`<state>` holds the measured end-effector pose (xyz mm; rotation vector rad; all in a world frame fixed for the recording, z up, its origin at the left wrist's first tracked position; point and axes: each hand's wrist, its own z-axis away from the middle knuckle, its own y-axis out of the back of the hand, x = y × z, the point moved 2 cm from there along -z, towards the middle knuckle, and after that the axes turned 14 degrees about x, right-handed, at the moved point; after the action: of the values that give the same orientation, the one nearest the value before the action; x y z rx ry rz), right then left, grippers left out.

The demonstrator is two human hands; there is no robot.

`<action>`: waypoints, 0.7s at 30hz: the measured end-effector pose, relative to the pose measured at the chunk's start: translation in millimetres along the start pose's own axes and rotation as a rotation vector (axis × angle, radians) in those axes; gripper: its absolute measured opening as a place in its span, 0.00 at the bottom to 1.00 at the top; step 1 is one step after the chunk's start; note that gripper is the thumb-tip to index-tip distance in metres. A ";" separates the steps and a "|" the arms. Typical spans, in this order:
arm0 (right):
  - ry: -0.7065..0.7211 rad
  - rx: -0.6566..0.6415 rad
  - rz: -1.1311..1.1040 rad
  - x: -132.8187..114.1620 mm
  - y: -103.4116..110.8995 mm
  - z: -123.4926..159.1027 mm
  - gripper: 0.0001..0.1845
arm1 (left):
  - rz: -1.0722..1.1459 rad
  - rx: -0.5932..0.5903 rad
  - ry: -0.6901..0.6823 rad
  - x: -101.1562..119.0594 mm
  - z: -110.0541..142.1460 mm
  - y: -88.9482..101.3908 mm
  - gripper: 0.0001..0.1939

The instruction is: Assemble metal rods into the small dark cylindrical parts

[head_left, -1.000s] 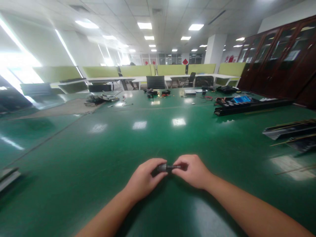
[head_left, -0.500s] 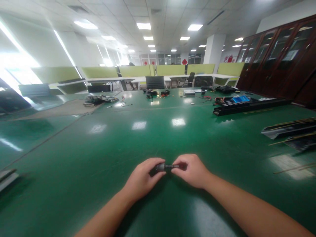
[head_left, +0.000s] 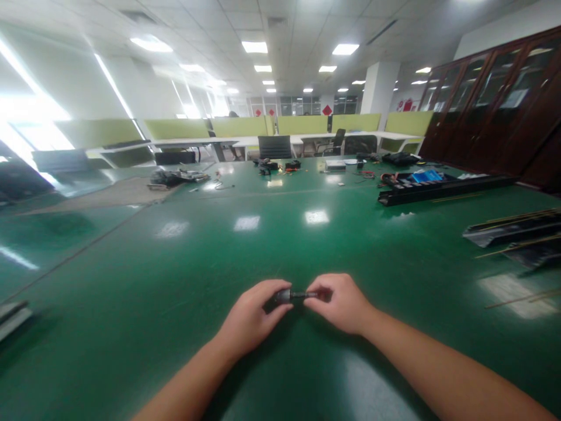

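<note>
Both hands meet low in the middle of the view, just above the green tabletop (head_left: pixel 280 245). My left hand (head_left: pixel 252 313) is closed on a small dark grey cylindrical part (head_left: pixel 284 296), thumb and fingers on either side of it. A thin dark rod (head_left: pixel 298 294) sticks out of the cylinder towards the right, lying roughly level. My right hand (head_left: pixel 339 301) pinches the rod's far end between thumb and curled fingers. A short stretch of rod shows between the two hands. The part is blurred, so its exact kind cannot be told.
Black metal channels (head_left: pixel 508 228) with thin yellowish rods lie at the right. Farther back is a long black channel (head_left: pixel 438 190) with a blue packet (head_left: pixel 427 176). Electronic bits (head_left: pixel 179 177) and a white box (head_left: pixel 335 165) sit along the far side. A grey metal piece (head_left: pixel 13 318) is at the left edge.
My left hand and the cylinder have shifted slightly left, widening the gap between the hands a little. My right hand stays almost in place. Both grips persist.
</note>
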<state>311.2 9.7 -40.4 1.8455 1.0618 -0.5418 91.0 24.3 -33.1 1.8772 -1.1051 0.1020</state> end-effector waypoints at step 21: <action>-0.006 0.012 0.003 0.2 0.8 -0.6 0.01 | -0.006 0.012 -0.007 -1.4 -0.1 1.5 0.15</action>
<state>311.9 10.1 -39.9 1.8546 1.0540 -0.5527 89.2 25.0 -32.7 1.8933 -1.1056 0.0986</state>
